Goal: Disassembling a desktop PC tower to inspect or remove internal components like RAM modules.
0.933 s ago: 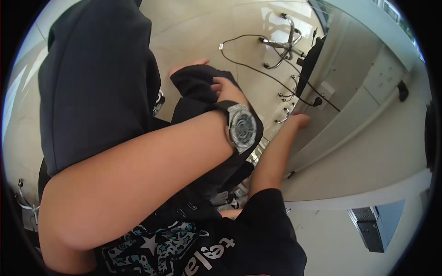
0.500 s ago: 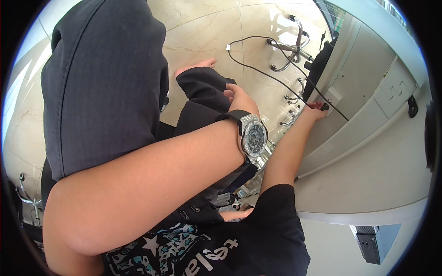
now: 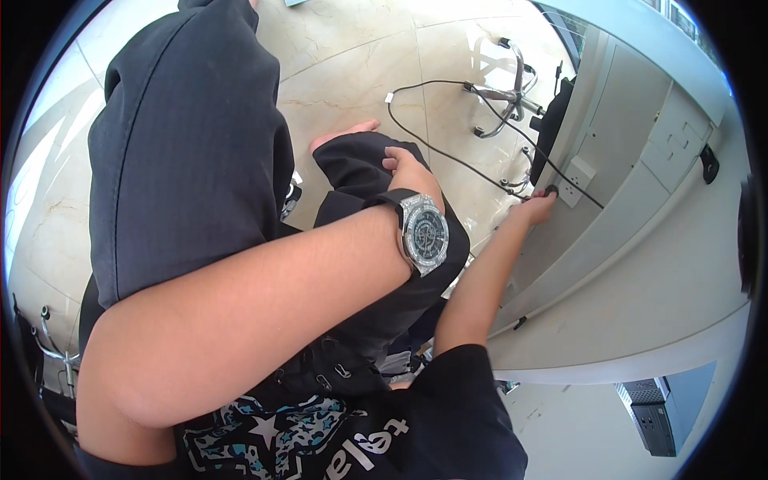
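Black plug [image 3: 550, 192] at the white wall socket [image 3: 578, 174] is being pinched by the right hand [image 3: 534, 208], whose arm is stretching out from the lower edge toward the white cabinet panel [image 3: 632, 200]. The fingertips are closing around the plug, pressed against the socket plate, presumably because that is where the black cable [image 3: 448, 152] running across the marble floor [image 3: 352, 72] is ending. The left hand [image 3: 404, 168] is resting on the raised, dark-trousered knee [image 3: 360, 160], fingers curled loosely over the cloth and grasping nothing firm; it is likely bracing the body as the person is bending forward. A silver wristwatch [image 3: 422, 234] is sitting on that wrist. A chair base [image 3: 500, 96] with castors is standing near the cable, and a dark bag [image 3: 552, 132] is hanging just beside the socket. Part of a white counter [image 3: 640, 320] is curving below the panel.

Against the earlier frames, the right hand is now touching the socket, having been well short of it, and the view is sitting closer to the cabinet, while the left hand is keeping its place on the knee.
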`<state>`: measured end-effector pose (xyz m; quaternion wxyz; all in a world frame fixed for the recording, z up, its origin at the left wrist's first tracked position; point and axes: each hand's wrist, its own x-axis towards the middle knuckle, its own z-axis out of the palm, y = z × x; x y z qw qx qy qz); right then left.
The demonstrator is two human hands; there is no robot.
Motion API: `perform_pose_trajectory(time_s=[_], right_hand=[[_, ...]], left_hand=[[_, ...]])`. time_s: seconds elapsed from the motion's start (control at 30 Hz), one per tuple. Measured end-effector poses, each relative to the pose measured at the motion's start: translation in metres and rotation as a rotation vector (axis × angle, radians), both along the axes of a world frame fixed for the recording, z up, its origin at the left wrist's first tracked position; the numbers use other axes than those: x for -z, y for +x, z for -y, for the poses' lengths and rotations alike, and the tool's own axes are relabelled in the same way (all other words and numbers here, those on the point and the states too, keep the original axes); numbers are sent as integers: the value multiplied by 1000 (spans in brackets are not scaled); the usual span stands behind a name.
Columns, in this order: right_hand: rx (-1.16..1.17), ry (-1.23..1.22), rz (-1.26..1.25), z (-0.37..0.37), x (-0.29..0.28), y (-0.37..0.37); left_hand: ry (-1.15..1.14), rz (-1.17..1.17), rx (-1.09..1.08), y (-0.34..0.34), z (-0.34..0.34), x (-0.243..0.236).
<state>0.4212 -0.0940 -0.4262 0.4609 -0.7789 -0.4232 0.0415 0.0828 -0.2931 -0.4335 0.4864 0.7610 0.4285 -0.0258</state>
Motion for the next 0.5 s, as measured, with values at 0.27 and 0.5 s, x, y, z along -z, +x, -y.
perform_pose_trajectory(time_s=[0.27,0.5], right_hand=[[109,-452,769,-74,-46,56],[-29,-266,520,11,7,24]], left_hand=[[23,64,-29,3,-6,2],[58,-46,-26,-11,4,15]])
